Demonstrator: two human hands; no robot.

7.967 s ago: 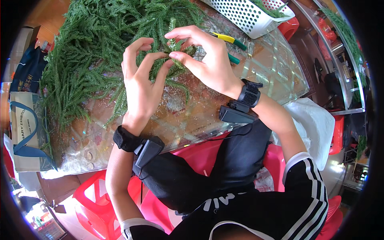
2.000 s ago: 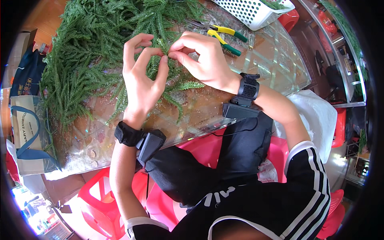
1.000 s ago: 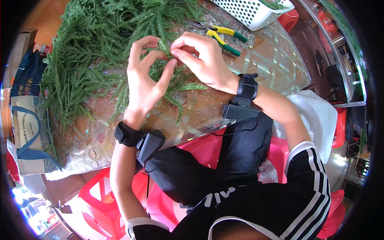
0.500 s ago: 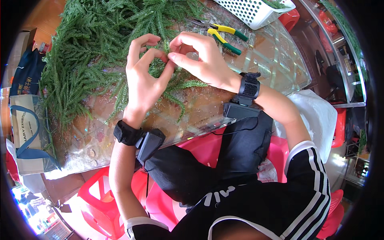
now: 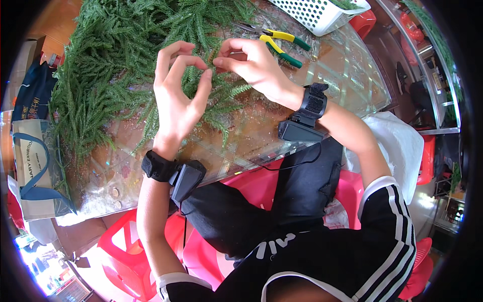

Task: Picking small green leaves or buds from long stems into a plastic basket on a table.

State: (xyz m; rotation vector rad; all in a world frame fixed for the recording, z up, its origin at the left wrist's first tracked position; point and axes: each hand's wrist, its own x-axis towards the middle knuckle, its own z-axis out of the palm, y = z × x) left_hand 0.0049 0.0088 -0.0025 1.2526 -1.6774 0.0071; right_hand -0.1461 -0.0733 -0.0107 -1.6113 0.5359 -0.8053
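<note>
Both my hands are raised over the table around a green artificial pine sprig (image 5: 212, 54). My right hand (image 5: 259, 68) pinches it between thumb and index finger. My left hand (image 5: 177, 93) has its thumb and index tips almost together at the sprig's left side, the other fingers curled apart; the exact contact is too small to see. More green fronds (image 5: 221, 108) spread below the fingertips. A large heap of pine branches (image 5: 115, 55) lies beyond and left of my left hand. Pliers with yellow and green handles (image 5: 287, 40) rest beyond my right hand, jaws apart.
A white perforated basket (image 5: 314, 15) stands at the table's far right, with greenery inside. The glass-covered table (image 5: 347, 75) curves round in front of me. A bag with blue handles (image 5: 37, 171) is at the left edge. Black straps with small boxes (image 5: 302, 132) sit on my wrists.
My fingertips have drawn slightly apart: the left hand shifted a little left, the right hand a little up. The fronds below them moved slightly left. The pliers shifted barely, if at all.
</note>
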